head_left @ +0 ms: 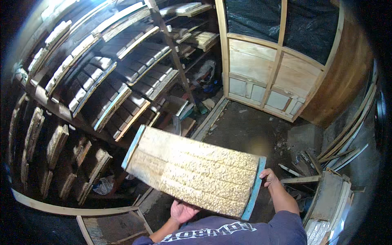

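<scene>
A long wooden tray board [153, 153] with blue end strips is held up in front of me, slanting down to the right. A bumpy, pale yellow layer [208, 173] covers most of its top, while the left end is bare wood. At the right end, my right hand [269, 178] is closed around the blue strip [254, 190]. My left hand [182, 211] supports the near long edge from below, its palm turned up and its fingertips hidden under the board.
Tall racks [169, 45] at the left hold several tiers of similar boards. A wood-framed door panel [253, 61] with black sheeting stands at the back. Scrap wood [304, 163] and bent strips [351, 126] lie at the right. Near the lower left is a low wooden frame [110, 224].
</scene>
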Available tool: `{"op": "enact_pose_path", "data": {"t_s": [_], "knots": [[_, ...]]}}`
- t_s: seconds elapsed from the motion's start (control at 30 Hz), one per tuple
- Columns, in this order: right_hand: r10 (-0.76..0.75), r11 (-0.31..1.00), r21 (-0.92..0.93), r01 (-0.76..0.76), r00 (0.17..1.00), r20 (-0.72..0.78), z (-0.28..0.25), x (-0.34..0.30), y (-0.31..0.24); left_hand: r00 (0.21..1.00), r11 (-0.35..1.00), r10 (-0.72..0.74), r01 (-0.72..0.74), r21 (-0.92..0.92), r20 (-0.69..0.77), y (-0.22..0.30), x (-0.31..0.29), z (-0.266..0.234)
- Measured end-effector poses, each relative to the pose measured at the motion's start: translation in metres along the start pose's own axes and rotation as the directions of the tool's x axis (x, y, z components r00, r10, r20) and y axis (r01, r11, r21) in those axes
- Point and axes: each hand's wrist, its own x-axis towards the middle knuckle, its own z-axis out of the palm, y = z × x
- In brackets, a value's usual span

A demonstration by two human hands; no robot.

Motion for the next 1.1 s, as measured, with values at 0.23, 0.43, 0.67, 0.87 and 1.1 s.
{"op": "enact_pose_path", "data": {"t_s": [0.23,0.43,0.67,0.87,1.1], "knots": [[-0.415,0.895,0.189,0.404,0.910,0.018,-0.049,-0.043,-0.066,0.957,0.986,-0.170,0.165,0.038,0.236,0.004,0.084,0.091],[-0.629,0.752,0.065,0.656,0.744,-0.223,0.022,-0.099,-0.154,0.929,0.979,-0.179,0.136,0.152,0.323,0.024,0.147,0.167],[-0.774,0.585,0.133,0.800,0.600,-0.204,-0.053,-0.082,-0.202,0.827,0.959,-0.263,0.169,0.227,0.497,0.057,0.211,0.224],[-0.793,0.578,0.206,0.789,0.603,-0.083,0.130,-0.137,-0.191,0.708,0.918,-0.378,0.203,0.341,0.597,0.076,0.227,0.254],[-0.895,0.406,0.327,0.853,0.443,-0.045,0.166,-0.126,-0.159,0.651,0.843,-0.419,0.019,0.538,0.633,0.093,0.242,0.273]]}}
